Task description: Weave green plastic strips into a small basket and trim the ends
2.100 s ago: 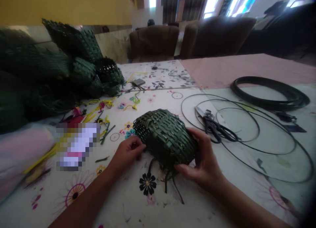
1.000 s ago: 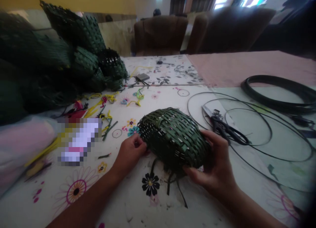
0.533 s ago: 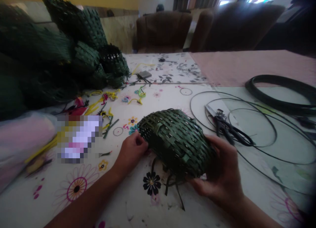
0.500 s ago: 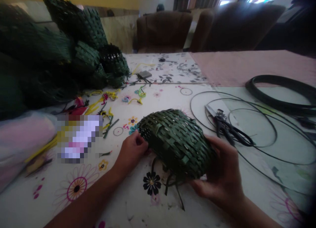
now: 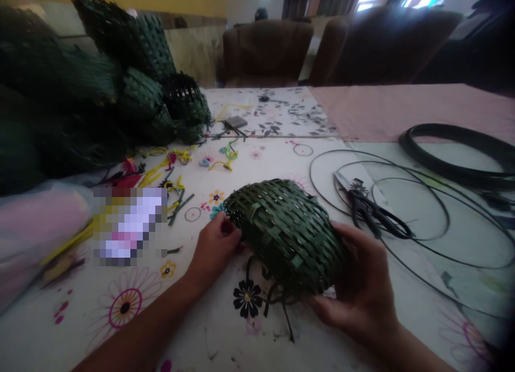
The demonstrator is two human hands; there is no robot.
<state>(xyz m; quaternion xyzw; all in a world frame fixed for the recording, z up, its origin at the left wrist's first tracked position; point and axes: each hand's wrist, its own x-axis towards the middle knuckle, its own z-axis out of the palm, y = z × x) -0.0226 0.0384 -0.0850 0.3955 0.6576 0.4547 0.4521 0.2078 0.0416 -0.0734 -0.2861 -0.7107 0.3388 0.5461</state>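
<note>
A dark green woven basket (image 5: 287, 230) lies on its side above the flowered tablecloth, its woven wall turned up toward me. My right hand (image 5: 364, 278) grips its right end, fingers behind and thumb below. At the basket's left edge, my left hand (image 5: 219, 238) is closed, with thumb and fingers pinched at the rim; whether a strip is between them is hidden. Loose green strip ends (image 5: 286, 313) hang from the underside. To the right of my right hand lie black-handled pliers (image 5: 376, 213) on a pale packet.
Several green woven baskets (image 5: 148, 50) are heaped at the back left. A plastic bag (image 5: 40, 227) and yellow strips (image 5: 74, 240) lie at left. Thin dark strip loops (image 5: 446, 221) spread at right, near a thick coil (image 5: 410, 157). Brown chairs (image 5: 267, 52) stand behind.
The basket has tilted very slightly, and its hanging strip ends have shifted a little to the left. Both hands keep nearly the same places.
</note>
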